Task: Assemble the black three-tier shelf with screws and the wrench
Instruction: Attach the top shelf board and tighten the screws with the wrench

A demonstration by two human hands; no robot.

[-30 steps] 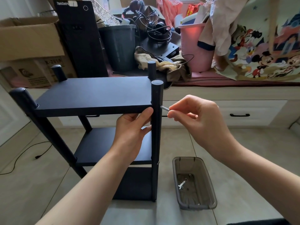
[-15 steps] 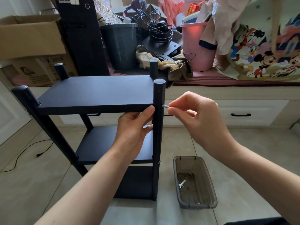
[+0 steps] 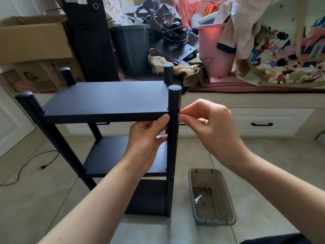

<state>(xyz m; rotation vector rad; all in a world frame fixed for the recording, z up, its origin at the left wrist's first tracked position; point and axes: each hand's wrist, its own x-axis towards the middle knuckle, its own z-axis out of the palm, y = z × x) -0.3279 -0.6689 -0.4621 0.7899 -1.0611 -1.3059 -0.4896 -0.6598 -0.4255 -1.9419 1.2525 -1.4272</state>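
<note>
Since the earlier frame, right hand (image 3: 211, 127) has advanced leftward; the screw (image 3: 179, 114), formerly showing a bright shank clear of the post, now shows only a small glint at the near right post (image 3: 173, 138), fingertips touching or almost touching the post. Right hand: thumb and forefinger curled and pinched together at the screw, level with the top board's edge; remaining fingers folded loosely behind. Left hand (image 3: 146, 138): under the top board (image 3: 105, 101) at its near right corner, thumb pressed against the board's front edge just beside the post, fingers curled beneath and partly hidden; whether they bear on the post cannot be told. Black three-tier shelf (image 3: 109, 117): upright on the tiled floor (image 3: 52, 199), four round posts, all three boards in place, middle board (image 3: 112, 155) and bottom board (image 3: 149, 196) below; one small screw head visible on the near right post at middle-board level. Grey plastic tray (image 3: 228, 208): on the floor just right of the shelf's base, holding a small silver wrench (image 3: 198, 198) and a few loose small fittings, too small to identify. Behind the shelf: low white drawer unit (image 3: 263, 120) with black handle, topped with a cardboard box (image 3: 33, 43), black computer tower (image 3: 89, 39), dark bin (image 3: 131, 48), pink bucket (image 3: 211, 48), tangled cables and cartoon-print cloth (image 3: 290, 55). Black cable (image 3: 26, 166) lying on the floor at left.
</note>
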